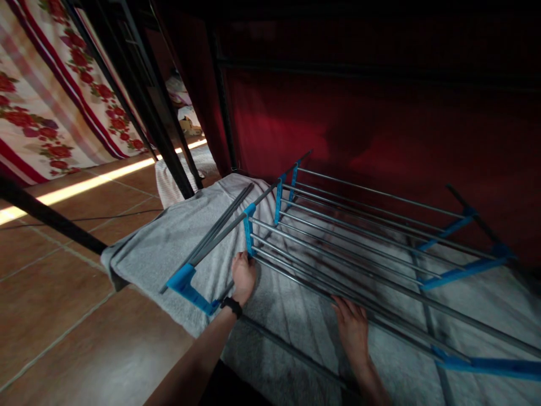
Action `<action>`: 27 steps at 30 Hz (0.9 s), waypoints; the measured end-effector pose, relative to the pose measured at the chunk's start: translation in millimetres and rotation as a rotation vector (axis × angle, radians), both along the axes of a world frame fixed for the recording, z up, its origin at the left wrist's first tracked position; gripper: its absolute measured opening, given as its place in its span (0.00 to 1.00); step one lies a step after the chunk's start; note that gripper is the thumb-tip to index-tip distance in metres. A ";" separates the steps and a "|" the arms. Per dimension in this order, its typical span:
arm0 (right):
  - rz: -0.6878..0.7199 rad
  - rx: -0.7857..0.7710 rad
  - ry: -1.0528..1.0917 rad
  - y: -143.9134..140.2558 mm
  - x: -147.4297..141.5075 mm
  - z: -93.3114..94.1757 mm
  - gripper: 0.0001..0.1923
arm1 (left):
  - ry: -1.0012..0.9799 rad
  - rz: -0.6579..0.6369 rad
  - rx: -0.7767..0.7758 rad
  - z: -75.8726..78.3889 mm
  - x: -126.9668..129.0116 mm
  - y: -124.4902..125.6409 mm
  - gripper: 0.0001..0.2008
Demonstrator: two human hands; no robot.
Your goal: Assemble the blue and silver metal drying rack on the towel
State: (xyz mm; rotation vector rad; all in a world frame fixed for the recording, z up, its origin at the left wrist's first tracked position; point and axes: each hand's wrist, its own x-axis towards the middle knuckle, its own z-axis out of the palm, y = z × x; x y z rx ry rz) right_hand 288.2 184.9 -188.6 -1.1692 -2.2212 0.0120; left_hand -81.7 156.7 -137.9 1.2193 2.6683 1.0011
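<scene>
A partly assembled shoe rack of grey metal tubes with blue plastic brackets lies across a grey blanket. My left hand, with a black band on its wrist, is closed at the lower end of a blue bracket, where a tube meets it. My right hand has its fingers curled over the near metal tube; its thumb is hidden. Left of my left hand is a blue corner piece. Several loose tubes lie together behind it on the blanket.
The grey blanket covers a low platform, with a tiled floor to its left. Black metal posts stand at the back left. A red cloth hangs behind the rack, and a floral curtain hangs far left.
</scene>
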 end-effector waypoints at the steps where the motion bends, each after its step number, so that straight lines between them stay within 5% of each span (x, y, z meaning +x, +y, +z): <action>1: 0.002 0.002 -0.009 0.2 0.7 -0.3 0.17 | -0.001 0.003 0.001 -1.0 -0.6 0.5 0.07; 27: 0.019 0.124 -0.256 -0.5 2.1 15.1 0.16 | -0.069 0.046 0.145 -10.6 0.0 1.3 0.08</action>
